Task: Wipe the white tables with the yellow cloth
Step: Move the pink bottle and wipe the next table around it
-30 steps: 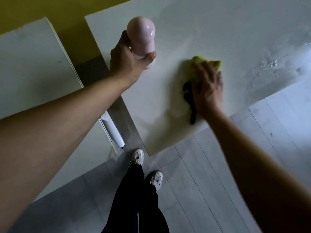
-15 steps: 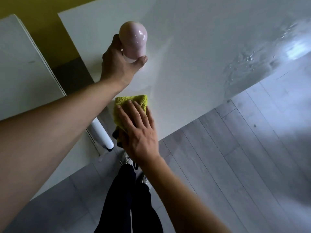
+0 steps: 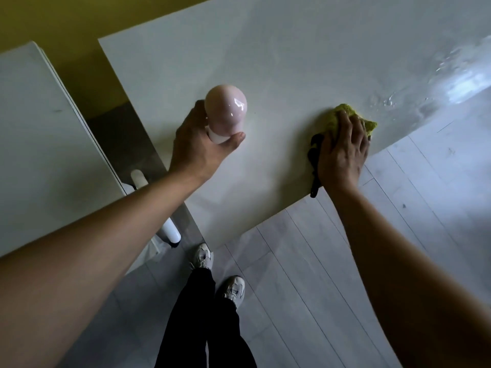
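Soft, light yellow cloth lies right of frame centre on the glossy white bench; right hand presses it, fingers spread flat. It should slide easily over wet film.

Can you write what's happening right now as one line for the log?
step: wiping | right hand: presses yellow cloth flat on white table | left hand: holds pink bottle | wet patch: beyond cloth

worktop: white, smooth, glossy, wet sheen beyond the cloth | yellow cloth: nubbly, matt fabric | pink bottle: glossy, smooth, looks plastic, left of the cloth | floor: pale grey planks, matt, wood-look
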